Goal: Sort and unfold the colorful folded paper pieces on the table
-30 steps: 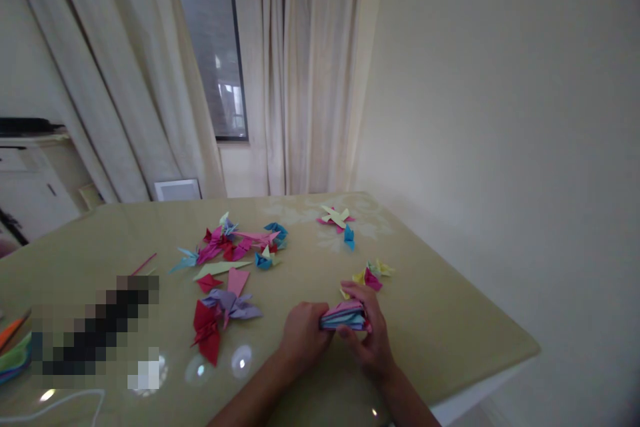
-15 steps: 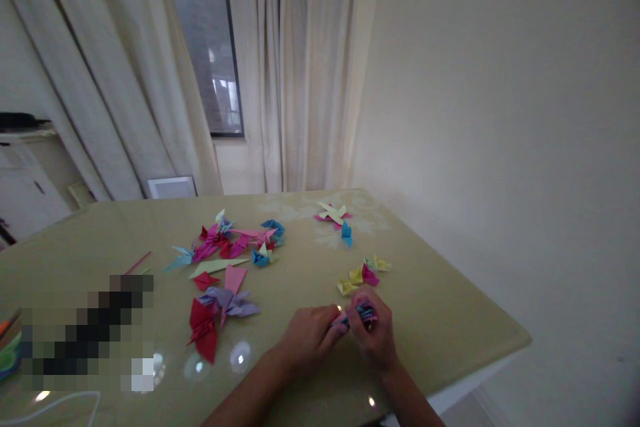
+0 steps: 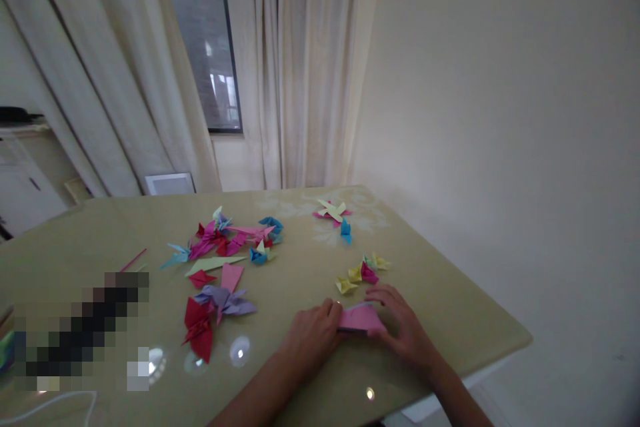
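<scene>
A folded pink paper lies low over the tabletop between my two hands, with a darker layer along its near edge. My left hand is closed on its left end, fingertips pressed together. Around the right end, my right hand has thumb and fingers spread apart; the thumb meets the paper's near right corner. Just beyond the hands sit small yellow folded papers and a magenta one. The paper's underside is hidden.
Several folded paper pieces lie on the table to the left, including a purple one, a red one and a pale green strip. Farther back are a green-and-pink star shape and a blue piece. A wall stands right.
The pink paper was bunched up in both hands and now shows flat and spread. My right hand has loosened its grip and moved right, its fingers parting.
</scene>
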A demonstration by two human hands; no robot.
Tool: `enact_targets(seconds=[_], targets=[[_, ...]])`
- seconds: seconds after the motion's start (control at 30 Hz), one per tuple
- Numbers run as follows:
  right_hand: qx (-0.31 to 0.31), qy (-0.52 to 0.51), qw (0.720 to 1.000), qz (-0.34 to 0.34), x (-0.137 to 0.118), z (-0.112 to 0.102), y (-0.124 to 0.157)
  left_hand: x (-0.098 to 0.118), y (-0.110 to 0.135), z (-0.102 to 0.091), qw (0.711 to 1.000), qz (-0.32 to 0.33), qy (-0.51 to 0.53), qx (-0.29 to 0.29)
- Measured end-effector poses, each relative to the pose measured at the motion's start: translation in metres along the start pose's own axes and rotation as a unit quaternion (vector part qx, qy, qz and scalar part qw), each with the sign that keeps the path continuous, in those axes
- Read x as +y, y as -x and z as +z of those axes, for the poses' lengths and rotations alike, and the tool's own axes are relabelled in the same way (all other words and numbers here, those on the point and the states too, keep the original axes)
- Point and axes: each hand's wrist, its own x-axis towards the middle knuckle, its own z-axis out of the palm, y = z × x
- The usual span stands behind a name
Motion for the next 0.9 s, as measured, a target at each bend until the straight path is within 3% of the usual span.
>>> enact_targets(seconds=[0.1,0.23,0.4,0.5,0.6,0.67,0.73,0.9], targets=[[-0.041,0.07,0.996,-0.042,-0.006,0.005,0.002,0.005,-0.008,0.004,1.0,0.017,-0.006,0.008],[-0.08,0.096,0.991,-0.039,-0.015,0.011,-0.001,0.004,-0.006,0.007,0.998,0.052,0.015,0.042],[-0.097,0.094,0.991,-0.019,-0.018,0.011,-0.001,-0.024,0.004,-0.01,0.988,0.084,0.065,0.109],[-0.102,0.097,0.99,-0.01,-0.018,0.01,0.0,-0.057,0.002,-0.023,0.971,-0.017,0.072,0.227],[-0.102,0.097,0.99,-0.009,-0.018,0.009,0.0,-0.096,-0.002,-0.028,0.93,-0.166,-0.023,0.326],[-0.098,0.096,0.991,-0.012,-0.017,0.009,0.001,-0.116,-0.003,-0.028,0.912,-0.244,-0.073,0.321],[-0.089,0.096,0.991,-0.014,-0.017,0.009,0.001,-0.127,-0.002,-0.028,0.912,-0.284,-0.088,0.282],[-0.081,0.108,0.991,-0.02,-0.016,0.01,0.003,-0.117,-0.001,-0.027,0.943,-0.227,-0.094,0.224]])
